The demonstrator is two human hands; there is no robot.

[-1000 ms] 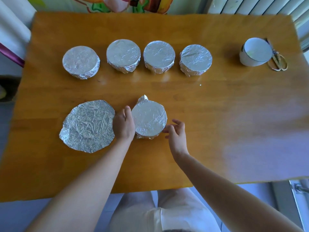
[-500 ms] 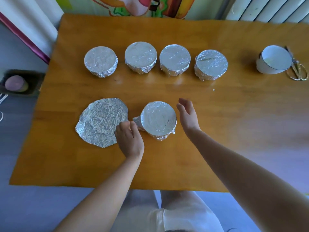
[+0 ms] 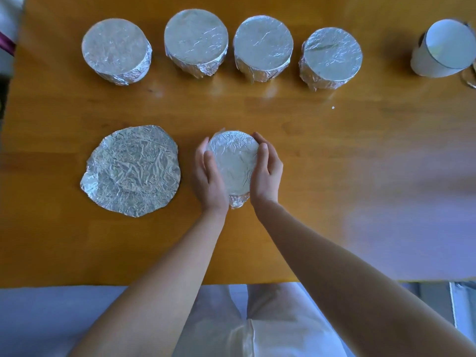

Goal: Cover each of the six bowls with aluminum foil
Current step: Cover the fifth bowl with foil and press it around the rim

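Observation:
Several foil-covered bowls stand in a row at the back of the wooden table (image 3: 322, 140): one far left (image 3: 116, 50), two in the middle (image 3: 196, 39) (image 3: 263, 45), one on the right (image 3: 332, 56). A fifth foil-covered bowl (image 3: 233, 163) sits at the table's centre front. My left hand (image 3: 210, 181) cups its left side and my right hand (image 3: 266, 173) cups its right side, fingers curled round the foil rim. To its left a crumpled round foil sheet (image 3: 132, 170) lies over a low shape that I cannot make out.
A white roll of foil (image 3: 443, 50) lies at the back right, with scissors (image 3: 470, 78) partly cut off by the frame edge beside it. The table's front edge runs just above my lap.
Both hands have closed in on the centre bowl from its sides and now cup it. The loose foil flap at its left has been pressed down. The camera has tilted closer.

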